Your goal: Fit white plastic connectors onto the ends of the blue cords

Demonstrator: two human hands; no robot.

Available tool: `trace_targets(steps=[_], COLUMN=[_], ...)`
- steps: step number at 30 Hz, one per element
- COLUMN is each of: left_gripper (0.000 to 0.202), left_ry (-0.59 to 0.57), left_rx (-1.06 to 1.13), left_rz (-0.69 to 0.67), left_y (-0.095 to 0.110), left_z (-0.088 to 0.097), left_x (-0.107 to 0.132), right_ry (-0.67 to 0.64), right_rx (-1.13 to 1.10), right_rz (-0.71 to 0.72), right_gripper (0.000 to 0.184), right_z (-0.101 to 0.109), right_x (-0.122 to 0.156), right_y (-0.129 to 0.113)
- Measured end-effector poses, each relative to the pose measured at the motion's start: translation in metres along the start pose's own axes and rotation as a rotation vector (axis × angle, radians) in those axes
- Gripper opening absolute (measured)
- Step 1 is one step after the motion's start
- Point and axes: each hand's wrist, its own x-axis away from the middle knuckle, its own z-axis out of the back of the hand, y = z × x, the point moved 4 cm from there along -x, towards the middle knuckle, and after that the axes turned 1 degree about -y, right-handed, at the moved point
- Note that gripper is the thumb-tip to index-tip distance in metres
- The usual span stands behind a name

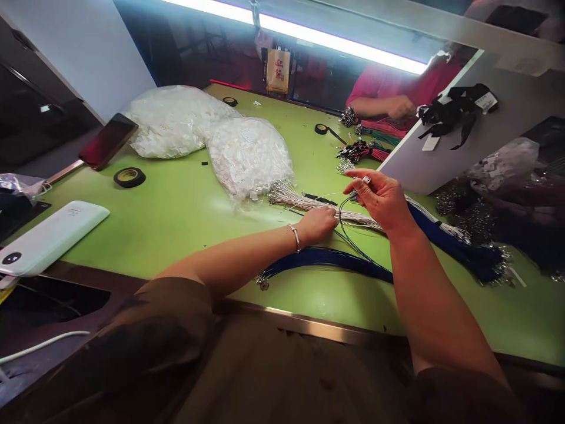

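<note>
My right hand (382, 197) is raised over the table, its thumb and index finger pinched on thin wires. A small white connector (366, 179) shows between its fingers. Dark wires (346, 235) loop down from this hand. My left hand (318, 225) lies low beside a bundle of white wires (295, 197), fingers curled closed where thin wires run in; their tips are hidden. Nearer to me, a bundle of dark blue wires (326, 257) with metal-tipped ends passes behind my right forearm. Beyond the left hand sits a clear bag of white connectors (249, 156).
Another full clear bag (176, 121) lies behind. Black tape rolls (129, 177), a phone (108, 141) and a white power bank (55, 235) are at left. More blue wires (459, 244) lie right, beside a grey partition (468, 129). Across the table, a person's hand (401, 108) is near wire bundles.
</note>
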Motion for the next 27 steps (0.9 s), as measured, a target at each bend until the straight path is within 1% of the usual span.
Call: trace_targets(steps=[2,3,4,6,7,8,9,11,12,13,14,16,18,20,22,23,25,27], left_gripper=[0.024,0.023,0.022,0.022,0.021,0.019,0.018,0.027,0.033,0.038,0.043,0.050,0.051,0.050,0.049,0.049,0.053,0.059], left_ry=[0.049,0.050,0.027,-0.074,-0.125,-0.150,-0.143,-0.059,-0.012,0.026,0.048,0.060,0.044,0.021,0.019,0.024,0.034,0.018], left_rx=[-0.056,-0.072,-0.070,-0.032,-0.007,0.011,0.016,-0.020,-0.042,-0.055,-0.055,-0.030,-0.012,-0.017,-0.012,-0.006,0.013,0.034], left_rz=[-0.106,-0.136,-0.139,-0.074,-0.036,-0.010,0.003,0.025,0.016,-0.007,-0.044,-0.108,-0.126,-0.117,-0.086,-0.061,-0.009,0.000], left_y=[0.005,0.007,0.011,0.018,0.024,0.031,0.038,0.049,0.052,0.052,0.049,0.032,0.005,-0.023,-0.041,-0.044,-0.041,-0.028], left_z=[0.011,0.017,0.021,0.025,0.025,0.023,0.020,0.014,0.010,0.006,0.003,-0.002,-0.002,-0.001,0.000,0.000,-0.001,-0.003], left_x=[0.012,0.020,0.029,0.051,0.063,0.076,0.089,0.114,0.125,0.133,0.139,0.140,0.132,0.120,0.114,0.115,0.124,0.137], right_ry=[0.025,0.044,0.071,0.124,0.130,0.108,0.058,-0.094,-0.160,-0.199,-0.204,-0.136,-0.051,0.000,0.005,-0.010,-0.037,-0.045], right_rx=[-0.019,-0.029,-0.036,-0.028,0.000,0.046,0.105,0.223,0.266,0.293,0.308,0.325,0.354,0.423,0.526,0.587,0.711,0.775], right_rz=[-0.022,-0.038,-0.055,-0.087,-0.086,-0.063,-0.019,0.091,0.128,0.137,0.110,-0.027,-0.178,-0.227,-0.232,-0.242,-0.252,-0.187], right_gripper=[0.044,0.044,0.044,0.043,0.042,0.040,0.038,0.032,0.030,0.030,0.031,0.035,0.039,0.039,0.036,0.035,0.032,0.032], right_z=[0.003,0.004,0.004,0.001,-0.004,-0.010,-0.019,-0.038,-0.045,-0.049,-0.049,-0.040,-0.027,-0.018,-0.016,-0.017,-0.019,-0.019], right_x=[0.004,0.007,0.011,0.020,0.026,0.032,0.038,0.051,0.057,0.061,0.062,0.056,0.043,0.029,0.022,0.023,0.035,0.054], right_y=[0.009,0.015,0.021,0.033,0.038,0.043,0.047,0.057,0.064,0.073,0.085,0.111,0.133,0.142,0.137,0.132,0.118,0.104])
